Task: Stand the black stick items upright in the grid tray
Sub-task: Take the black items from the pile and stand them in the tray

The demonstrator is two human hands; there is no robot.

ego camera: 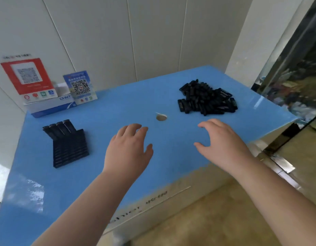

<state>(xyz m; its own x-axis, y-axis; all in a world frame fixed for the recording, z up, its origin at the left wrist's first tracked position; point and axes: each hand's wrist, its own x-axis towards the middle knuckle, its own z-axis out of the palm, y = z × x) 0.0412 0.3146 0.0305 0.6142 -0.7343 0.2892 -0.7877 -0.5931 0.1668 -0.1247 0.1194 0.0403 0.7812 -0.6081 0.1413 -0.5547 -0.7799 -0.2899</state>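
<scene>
A heap of black stick items (pixel 207 99) lies on the far right of the blue table (pixel 109 112). At the left sits the black grid tray (pixel 71 150), with several black sticks (pixel 58 128) standing in its far row. My left hand (pixel 128 150) hovers over the middle of the table, fingers apart, holding nothing. My right hand (pixel 223 141) hovers to its right, also spread and empty, a short way in front of the heap.
A round hole (pixel 161 117) is cut in the tabletop between the hands and the heap. At the back left stand a red QR sign (pixel 27 79), a blue QR sign (pixel 80 87) and a white-blue box (pixel 50 106). Glass doors are at the right.
</scene>
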